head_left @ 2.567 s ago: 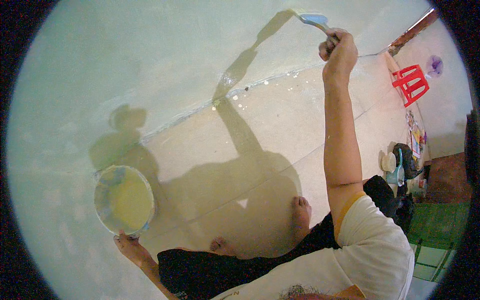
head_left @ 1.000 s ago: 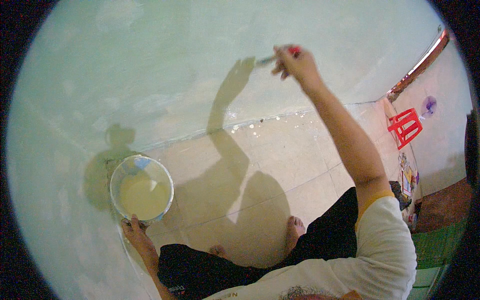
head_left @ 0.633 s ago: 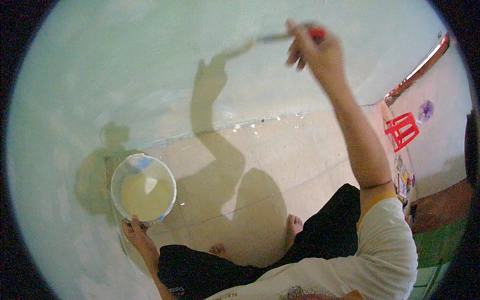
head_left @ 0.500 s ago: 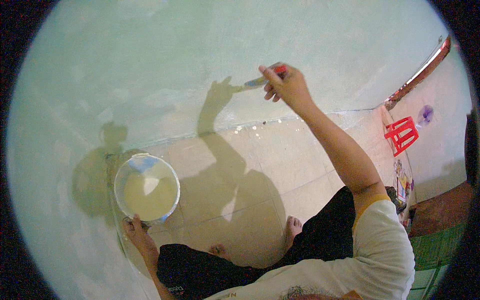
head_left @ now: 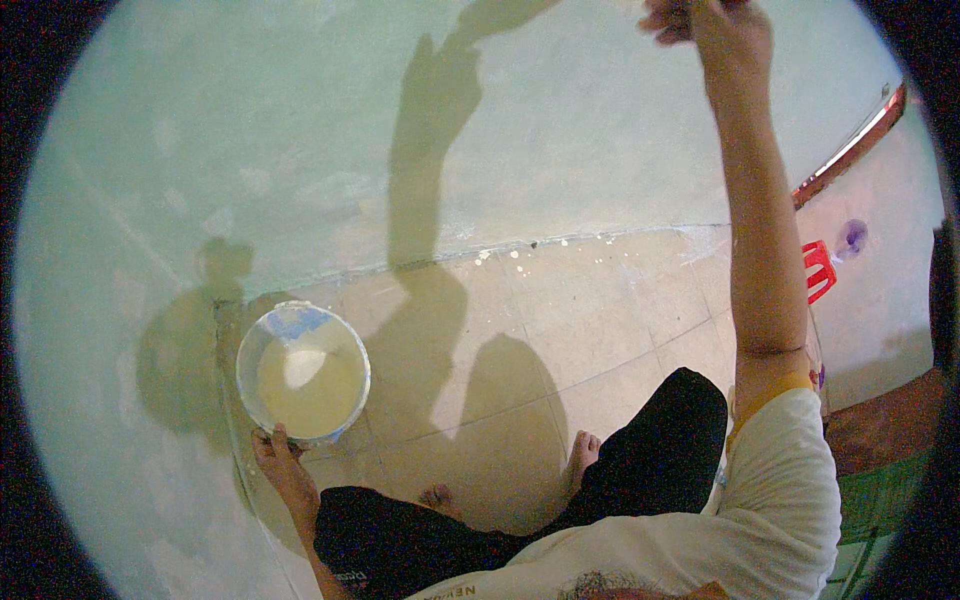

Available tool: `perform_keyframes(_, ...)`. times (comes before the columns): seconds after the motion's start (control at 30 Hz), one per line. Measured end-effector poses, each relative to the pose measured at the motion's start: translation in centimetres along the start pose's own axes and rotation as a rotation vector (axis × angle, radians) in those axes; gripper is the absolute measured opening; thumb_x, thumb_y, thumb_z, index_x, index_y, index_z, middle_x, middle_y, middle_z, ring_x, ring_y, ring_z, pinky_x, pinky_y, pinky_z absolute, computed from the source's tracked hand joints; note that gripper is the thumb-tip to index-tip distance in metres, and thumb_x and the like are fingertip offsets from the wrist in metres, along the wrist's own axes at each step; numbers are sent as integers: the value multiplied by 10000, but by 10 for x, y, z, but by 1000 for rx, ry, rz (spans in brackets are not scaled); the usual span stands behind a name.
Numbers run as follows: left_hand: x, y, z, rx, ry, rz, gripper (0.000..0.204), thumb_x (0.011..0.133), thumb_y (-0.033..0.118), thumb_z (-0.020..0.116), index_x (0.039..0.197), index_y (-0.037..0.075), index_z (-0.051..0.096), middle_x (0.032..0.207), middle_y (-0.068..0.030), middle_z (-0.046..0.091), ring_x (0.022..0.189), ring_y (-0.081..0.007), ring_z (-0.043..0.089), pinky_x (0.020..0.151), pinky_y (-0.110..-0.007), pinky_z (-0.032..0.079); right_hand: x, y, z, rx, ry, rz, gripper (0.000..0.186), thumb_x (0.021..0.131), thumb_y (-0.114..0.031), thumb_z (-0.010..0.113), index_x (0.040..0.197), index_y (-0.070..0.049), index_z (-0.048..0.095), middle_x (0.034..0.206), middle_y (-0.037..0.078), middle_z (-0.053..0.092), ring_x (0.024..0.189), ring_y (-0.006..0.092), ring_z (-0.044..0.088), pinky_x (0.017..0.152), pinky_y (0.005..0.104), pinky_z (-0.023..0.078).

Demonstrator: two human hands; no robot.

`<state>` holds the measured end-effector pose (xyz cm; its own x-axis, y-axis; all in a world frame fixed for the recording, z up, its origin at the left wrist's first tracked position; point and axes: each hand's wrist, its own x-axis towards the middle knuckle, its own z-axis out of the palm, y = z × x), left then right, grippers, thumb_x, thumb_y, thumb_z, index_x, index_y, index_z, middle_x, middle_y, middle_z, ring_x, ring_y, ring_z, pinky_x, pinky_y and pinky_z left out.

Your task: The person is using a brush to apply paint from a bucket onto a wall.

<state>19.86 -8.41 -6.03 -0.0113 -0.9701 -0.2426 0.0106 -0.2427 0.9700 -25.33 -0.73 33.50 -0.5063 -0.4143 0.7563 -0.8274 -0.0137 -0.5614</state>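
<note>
My left hand (head_left: 285,465) grips the near rim of a white bucket (head_left: 364,385), fingers closed over its edge. Pale, creamy paint (head_left: 325,395) fills part of the bucket, with blue smears high on its inner wall. My right arm reaches up to the top of the view, where my right hand (head_left: 728,35) is cut off by the picture's edge. Its fingers are curled round a paintbrush, seen in the earlier frame; the brush itself is nearly all out of view now. Next to that hand is the pale green wall (head_left: 590,130), carrying my arm's shadow.
Beige floor tiles (head_left: 600,310) meet the wall, with white paint drips (head_left: 515,258) near the joint. A red plastic stool (head_left: 820,272) stands far right, partly behind my arm, near a purple round thing (head_left: 852,238). Green slatted furniture (head_left: 880,500) is at lower right.
My right hand has swept up and to the right along the wall, taking the paintbrush out of view. My left hand stays on the bucket, which has shifted slightly right.
</note>
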Motion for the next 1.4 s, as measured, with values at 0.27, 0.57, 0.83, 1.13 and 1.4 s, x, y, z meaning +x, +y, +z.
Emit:
perform_keyframes(0.27, 12, -18, -2, 21, -11, -13, 147, 916, 177, 556, 966, 50, 502, 882, -45, 554, 761, -142, 551, 640, -299, 491, -118, 107, 91, -47, -520, 440, 373, 895, -362, 622, 844, 7, 615, 627, 107, 634, 516, 165, 647, 436, 269, 520)
perform_keyframes(0.57, 6, -1, -1, -68, 11, 22, 143, 921, 168, 545, 986, 47, 504, 927, -53, 573, 790, -146, 570, 651, -311, 502, 15, 35, 74, -159, -303, 156, 381, 906, -365, 614, 877, 14, 593, 665, 118, 649, 512, 192, 642, 467, 311, 550)
perform_keyframes(0.83, 15, -18, -6, 50, -21, -14, 156, 923, 177, 542, 989, 42, 500, 927, -66, 564, 772, -152, 558, 647, -294, 504, 47, -69, 10, -53, -31, -142, 384, 916, -389, 583, 852, -11, 610, 641, 100, 631, 528, 192, 634, 500, 311, 546)
perform_keyframes(1.13, 9, -2, 1, -37, -85, 20, 160, 913, 153, 556, 1002, 29, 506, 885, -55, 550, 738, -123, 522, 625, -277, 486, -101, 94, 111, -57, -566, 371, 419, 886, -411, 613, 804, -1, 625, 600, 107, 645, 492, 169, 643, 465, 293, 532)
perform_keyframes(1.4, 9, 2, -10, 27, -4, 39, 150, 908, 157, 561, 975, 43, 491, 874, -39, 546, 722, -104, 511, 628, -280, 468, 40, 21, 106, -458, -265, -35, 466, 905, -439, 582, 878, 25, 614, 604, 114, 637, 551, 199, 652, 539, 328, 561)
